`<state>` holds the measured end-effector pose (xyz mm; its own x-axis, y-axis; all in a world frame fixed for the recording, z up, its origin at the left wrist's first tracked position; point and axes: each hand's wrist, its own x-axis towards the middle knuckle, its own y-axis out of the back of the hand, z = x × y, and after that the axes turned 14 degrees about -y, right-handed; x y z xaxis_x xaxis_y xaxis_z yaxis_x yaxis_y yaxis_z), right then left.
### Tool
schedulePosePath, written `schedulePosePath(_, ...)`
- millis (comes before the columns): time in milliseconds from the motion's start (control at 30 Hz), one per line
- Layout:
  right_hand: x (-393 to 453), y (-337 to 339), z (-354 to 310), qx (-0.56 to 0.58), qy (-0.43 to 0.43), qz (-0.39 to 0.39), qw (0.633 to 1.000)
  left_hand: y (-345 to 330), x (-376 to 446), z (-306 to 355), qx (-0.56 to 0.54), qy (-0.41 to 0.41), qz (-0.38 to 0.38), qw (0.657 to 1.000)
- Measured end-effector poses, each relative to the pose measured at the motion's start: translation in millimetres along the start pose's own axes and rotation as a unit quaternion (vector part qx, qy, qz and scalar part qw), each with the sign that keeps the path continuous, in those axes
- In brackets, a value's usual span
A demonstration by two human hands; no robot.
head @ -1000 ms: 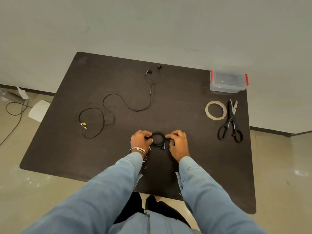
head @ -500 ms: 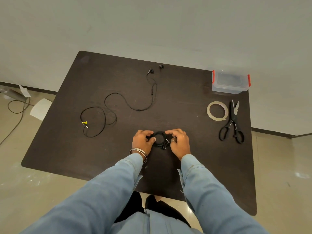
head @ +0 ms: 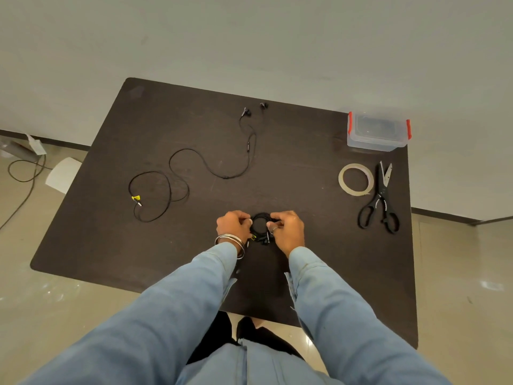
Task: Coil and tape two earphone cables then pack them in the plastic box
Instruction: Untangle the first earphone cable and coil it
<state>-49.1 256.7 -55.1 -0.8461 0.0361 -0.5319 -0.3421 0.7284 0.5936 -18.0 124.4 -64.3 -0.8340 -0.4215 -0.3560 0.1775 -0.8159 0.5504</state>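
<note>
- Earphone cable number two, the loose cable [head: 194, 168], lies uncoiled on the table [head: 83, 245], well left of the coiled cable and farther from the person; it waits untouched for its own turn.
- Left hand [head: 232, 227] pinches the left side of the coiled cable [head: 261, 218] with curled fingers, holding the loops together.
- Right hand [head: 287, 229] pinches the right side of the coiled cable in the same way; the earbuds and plug seem to hang at the near edge of the coil, though they are too small to tell apart.
- To do this step well, one hand should probably take over the whole bundle, squeezing the loops flat so none springs out, before the other lets go.
- Tape roll [head: 356, 179] and scissors [head: 380, 201] lie well right of the coiled cable, so the right hand is the natural one to free.
- Plastic box [head: 374, 132] stands to the right of the coiled cable at the far corner, lid on.
</note>
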Motion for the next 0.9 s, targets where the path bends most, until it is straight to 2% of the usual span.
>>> schedulePosePath(133, -4, -5, -1, 0.039, -0.037, 0.024, 0.998, -2, -4, 1, -0.056, 0.025, 0.011, 0.998)
schedulePosePath(333, -4, 0, 8, -0.015, -0.004, -0.007, 1.000, 2, -2, 5, 0.011, 0.016, -0.028, 0.999)
schedulePosePath(567, 1, 15, 7, 0.044, 0.003, 0.015, 0.999, 7, -5, 0, -0.037, 0.019, -0.013, 0.999)
schedulePosePath(733, 12, 17, -24, 0.080, 0.019, 0.033, 0.996, 22, -2, -2, -0.068, -0.002, -0.010, 0.998)
schedulePosePath(900, 27, -4, -80, 0.053, 0.073, 0.018, 0.996, 65, 15, -12, -0.108, 0.001, 0.038, 0.993)
